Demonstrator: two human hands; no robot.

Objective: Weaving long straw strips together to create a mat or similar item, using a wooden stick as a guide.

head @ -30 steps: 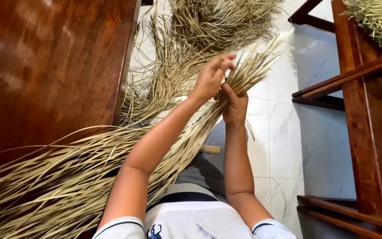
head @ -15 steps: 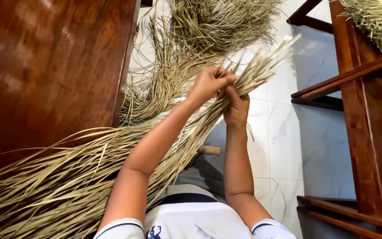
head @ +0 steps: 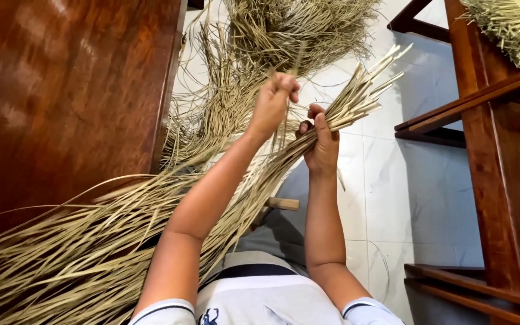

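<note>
Sorting dried palm strips, the right hand (head: 322, 141) clamps the bundle (head: 356, 99) near its cut ends above the lap while the left hand (head: 274, 102), fingers pinched shut, lifts a few strands (head: 281, 129) clear, likely needing a clean pull free.

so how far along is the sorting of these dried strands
Done: a loose heap of strands lies on the white tile floor. In hand: the right hand grips the bundle near its cut ends while the left hand pinches a few strands clear. Left: most of the bundle, trailing across the lap.
</note>
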